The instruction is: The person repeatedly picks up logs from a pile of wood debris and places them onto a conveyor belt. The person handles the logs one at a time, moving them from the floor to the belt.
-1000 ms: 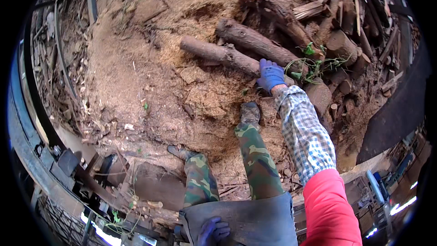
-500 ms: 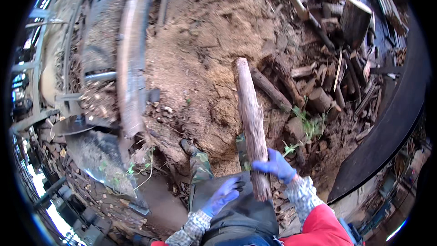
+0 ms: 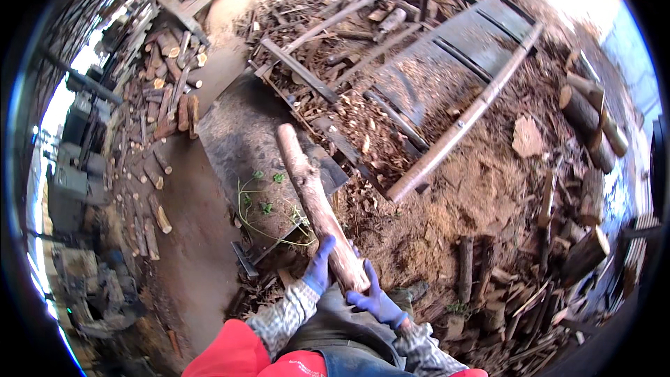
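A long barked log point(image 3: 317, 202) slants away from me, its near end low in front of my body. My left hand point(image 3: 319, 265), in a purple glove, grips the log's left side near that end. Closed against the right side of the same end is my gloved right hand point(image 3: 377, 300). The log's far end shows above a dusty metal plate point(image 3: 230, 139); whether it touches the plate I cannot tell. A green vine point(image 3: 266, 207) trails over the plate beside the log.
A metal frame with a long round rail point(image 3: 467, 119) and a chip-strewn sheet point(image 3: 419, 77) stands ahead. Sawdust point(image 3: 447, 223) covers the ground to the right, with thick logs point(image 3: 586, 255) beyond. Several cut logs point(image 3: 167, 84) are heaped at the left. Machinery point(image 3: 77, 181) lines the left edge.
My view and body have turned left, bringing the log over toward the metal plate. My left hand, free before, now holds the log along with my right hand.
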`<control>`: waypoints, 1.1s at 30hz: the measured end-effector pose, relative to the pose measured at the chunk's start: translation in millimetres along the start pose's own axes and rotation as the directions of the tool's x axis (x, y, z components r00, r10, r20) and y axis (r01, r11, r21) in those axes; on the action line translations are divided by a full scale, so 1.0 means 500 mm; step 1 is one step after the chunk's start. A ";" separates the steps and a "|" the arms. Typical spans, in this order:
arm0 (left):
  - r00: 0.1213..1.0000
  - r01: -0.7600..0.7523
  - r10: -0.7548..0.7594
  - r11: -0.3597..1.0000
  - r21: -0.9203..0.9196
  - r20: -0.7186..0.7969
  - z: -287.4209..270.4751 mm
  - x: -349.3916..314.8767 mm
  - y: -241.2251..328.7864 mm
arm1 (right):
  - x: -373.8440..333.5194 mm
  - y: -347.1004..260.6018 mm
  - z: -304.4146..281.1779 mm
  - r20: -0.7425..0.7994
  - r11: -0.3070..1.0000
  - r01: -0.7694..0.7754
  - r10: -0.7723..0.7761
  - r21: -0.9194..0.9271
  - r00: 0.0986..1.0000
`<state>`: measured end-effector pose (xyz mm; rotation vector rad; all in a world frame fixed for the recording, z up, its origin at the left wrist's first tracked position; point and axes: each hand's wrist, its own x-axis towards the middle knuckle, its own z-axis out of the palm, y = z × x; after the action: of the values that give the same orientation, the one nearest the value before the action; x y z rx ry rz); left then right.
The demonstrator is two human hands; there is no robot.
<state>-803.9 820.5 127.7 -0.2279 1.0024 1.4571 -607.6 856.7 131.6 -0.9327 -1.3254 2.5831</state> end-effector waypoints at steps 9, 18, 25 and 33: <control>0.932 -0.069 0.183 0.937 -0.343 0.313 -0.060 0.155 0.074 | 0.122 -0.010 -0.025 0.543 0.872 -0.254 -0.015 0.418 0.840; 0.956 0.019 0.078 0.946 -0.324 0.284 -0.012 0.186 0.031 | 0.185 -0.114 -0.012 -0.376 0.998 -0.058 0.052 -0.005 0.925; 0.927 -0.216 0.336 0.839 0.500 -0.164 0.006 0.256 -0.013 | 0.275 -0.077 -0.077 -0.331 0.985 0.141 -0.103 0.095 0.938; 0.897 -0.033 0.311 0.756 0.653 -0.315 0.013 0.323 0.101 | 0.393 -0.116 -0.067 -0.356 0.966 0.136 -0.050 0.221 0.933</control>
<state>-876.7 948.5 44.1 0.0738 1.8554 1.1650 -758.5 983.6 67.5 -1.1771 -0.9140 2.2998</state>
